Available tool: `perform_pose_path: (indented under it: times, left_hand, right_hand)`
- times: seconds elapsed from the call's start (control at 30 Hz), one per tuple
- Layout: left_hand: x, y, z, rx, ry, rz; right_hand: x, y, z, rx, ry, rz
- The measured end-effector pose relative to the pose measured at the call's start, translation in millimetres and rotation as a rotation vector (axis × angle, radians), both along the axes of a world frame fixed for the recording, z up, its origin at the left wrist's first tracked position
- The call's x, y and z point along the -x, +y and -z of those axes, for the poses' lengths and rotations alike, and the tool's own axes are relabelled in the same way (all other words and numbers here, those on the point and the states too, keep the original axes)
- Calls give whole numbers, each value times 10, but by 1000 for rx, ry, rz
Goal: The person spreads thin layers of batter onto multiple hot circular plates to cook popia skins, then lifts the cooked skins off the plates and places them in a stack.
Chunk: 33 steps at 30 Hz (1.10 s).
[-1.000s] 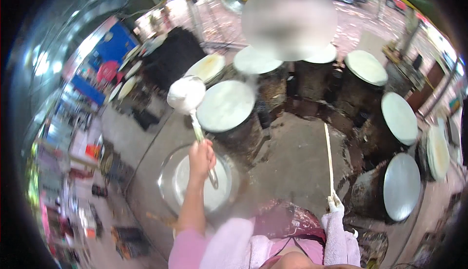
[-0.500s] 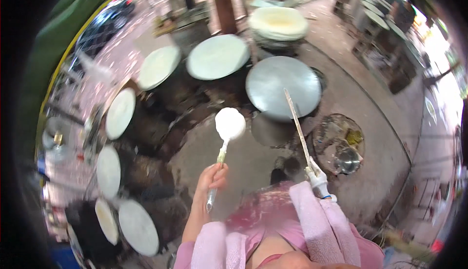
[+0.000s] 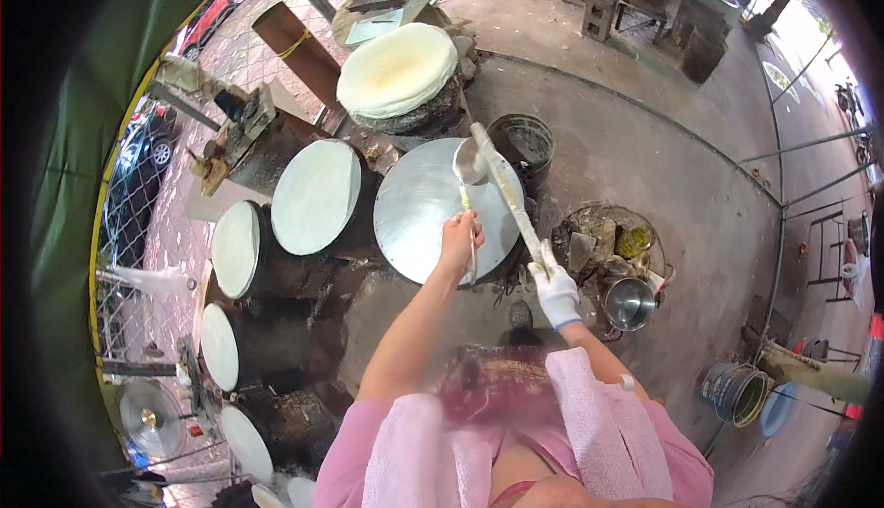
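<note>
My bare left hand (image 3: 460, 243) is closed round the handle of a long ladle (image 3: 465, 198). The ladle's bowl hangs over the far right part of a large round metal griddle (image 3: 414, 218), whose shiny surface looks bare. How much is in the bowl I cannot tell. In a white glove, my right hand (image 3: 552, 285) grips a long, flat, pale-smeared stick (image 3: 509, 193). The stick slants up and left across the griddle's right edge, its far tip beside the ladle's bowl. Left of the griddle is another round plate with a white sheet (image 3: 316, 197) on it.
Beyond the griddle stands a tall stack of round pale sheets (image 3: 396, 70). A dark bucket (image 3: 523, 142) is at the griddle's right. Further right lie a metal bowl (image 3: 630, 303) and a black pail (image 3: 734, 393). More white-covered plates (image 3: 236, 248) curve down the left side, near a fan (image 3: 150, 419).
The view has turned right. My left hand has carried the ladle, whose bowl looked white before, forward and right over the griddle. The stick now leans further left, its tip past the griddle's middle.
</note>
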<state>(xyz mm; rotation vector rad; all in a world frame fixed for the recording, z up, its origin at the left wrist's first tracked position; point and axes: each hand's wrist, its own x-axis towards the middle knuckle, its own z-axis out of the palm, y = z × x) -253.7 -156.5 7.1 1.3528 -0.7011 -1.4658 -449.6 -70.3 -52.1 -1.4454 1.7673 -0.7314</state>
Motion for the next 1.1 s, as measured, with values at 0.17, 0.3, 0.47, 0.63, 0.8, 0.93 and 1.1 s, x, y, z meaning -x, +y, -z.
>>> perform_pose_path:
  times: [0.17,0.3,0.47,0.63,0.8,0.93,1.1]
  left_hand:
    - [-132,-158,521,-18,-387,-34]
    - [-609,-67,513,38,-774,41]
    - [-1132,-23,299,320,-950,-38]
    - [-1746,-86,-186,609,-917,-149]
    - [-2062,-67,-337,276,-667,174]
    - [-2396,136,-262,242,-824,332]
    - [-2525,378,-266,223,-697,231]
  right_hand:
    - [-75,-89,313,-224,275,-38]
    - [-305,-29,447,-200,-155,156]
    - [-1048,-356,-59,-540,-629,246]
    - [-876,-232,353,-83,-45,288]
    - [-1468,-321,54,-471,-687,301]
    - [-1150,-394,21,-144,-68,90]
    - [-1082,-464,51,-381,-594,209]
